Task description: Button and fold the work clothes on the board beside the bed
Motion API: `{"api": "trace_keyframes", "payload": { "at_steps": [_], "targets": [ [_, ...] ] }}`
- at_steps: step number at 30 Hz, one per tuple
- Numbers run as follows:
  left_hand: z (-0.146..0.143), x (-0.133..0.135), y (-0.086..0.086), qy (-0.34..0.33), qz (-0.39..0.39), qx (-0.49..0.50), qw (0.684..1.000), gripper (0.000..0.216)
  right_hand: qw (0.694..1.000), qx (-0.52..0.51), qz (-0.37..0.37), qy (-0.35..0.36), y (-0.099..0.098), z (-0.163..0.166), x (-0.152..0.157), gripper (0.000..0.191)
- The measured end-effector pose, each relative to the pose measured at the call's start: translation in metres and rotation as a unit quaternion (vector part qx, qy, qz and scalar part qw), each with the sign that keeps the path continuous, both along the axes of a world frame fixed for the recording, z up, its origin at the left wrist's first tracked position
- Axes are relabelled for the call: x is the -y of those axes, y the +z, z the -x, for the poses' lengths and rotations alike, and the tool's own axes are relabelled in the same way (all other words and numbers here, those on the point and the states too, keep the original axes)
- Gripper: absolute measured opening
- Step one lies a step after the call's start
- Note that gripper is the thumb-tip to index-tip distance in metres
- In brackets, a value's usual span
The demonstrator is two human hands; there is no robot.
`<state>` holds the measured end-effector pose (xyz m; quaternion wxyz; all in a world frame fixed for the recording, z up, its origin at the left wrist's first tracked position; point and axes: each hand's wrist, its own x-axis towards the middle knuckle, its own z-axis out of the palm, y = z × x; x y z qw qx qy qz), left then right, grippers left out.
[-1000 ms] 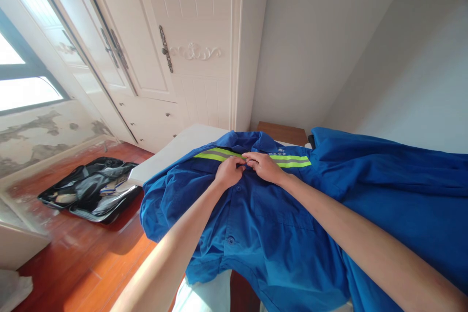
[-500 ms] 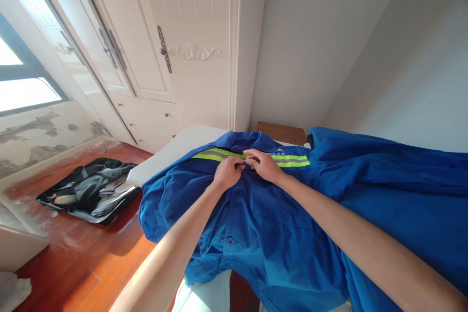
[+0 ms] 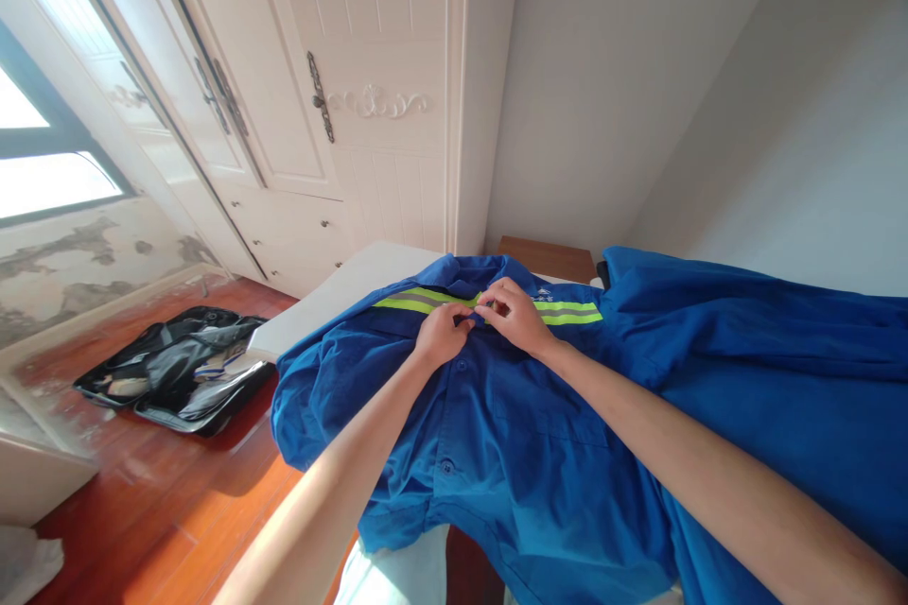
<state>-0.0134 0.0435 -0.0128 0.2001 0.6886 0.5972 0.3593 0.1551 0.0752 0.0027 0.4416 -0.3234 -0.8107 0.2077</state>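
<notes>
Nearest, below both hands, the lower front of a royal-blue cloth work jacket (image 3: pixel 553 482) hangs past the near side of its support. Two small, round, dark-blue buttons (image 3: pixel 447 467) show on the front strip below the left hand (image 3: pixel 446 331); that stretch looks fastened.

Level with the yellow-green and grey reflective stripe (image 3: pixel 411 301), the left hand pinches the strip's edge, thumb against curled fingers. Just beside it, the right hand (image 3: pixel 517 317) pinches at the same spot, its fingers bent into a loose ring. Whether a button sits between them is too small to tell, so this fastening seems unfinished. Beyond the hands the blue collar (image 3: pixel 482 272) spreads apart, probably yet to be closed.

Bunched blue cloth (image 3: pixel 766 340) crowds the right hand's outer side. Left of the left hand, a flat white tabletop (image 3: pixel 340 288) ends in a bare edge; overhead there is room to lift. Farther off stands a cream panelled wardrobe (image 3: pixel 397 47).
</notes>
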Motion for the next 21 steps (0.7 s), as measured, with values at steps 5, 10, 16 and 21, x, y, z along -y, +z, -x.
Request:
{"api": "trace_keyframes", "payload": {
  "at_steps": [5, 10, 16, 21],
  "targets": [
    [0.0, 0.0, 0.001, 0.002, 0.002, 0.002, 1.0, 0.015, 0.997, 0.071, 0.025, 0.008, 0.007, -0.006, -0.002, 0.013],
    [0.001, -0.001, -0.003, 0.004, 0.001, 0.021, 1.0, 0.015, 0.991, 0.124, 0.056, -0.007, 0.006, -0.011, -0.007, 0.019],
    [0.001, -0.003, -0.006, 0.002, -0.01, 0.037, 0.999, 0.012, 0.985, 0.174, -0.003, 0.013, 0.009, -0.012, -0.004, 0.011],
    [0.002, 0.003, -0.003, -0.036, -0.07, 0.042, 0.996, 0.047, 0.985, 0.148, 0.086, 0.038, 0.01, -0.016, -0.007, 0.017]
  ]
}}
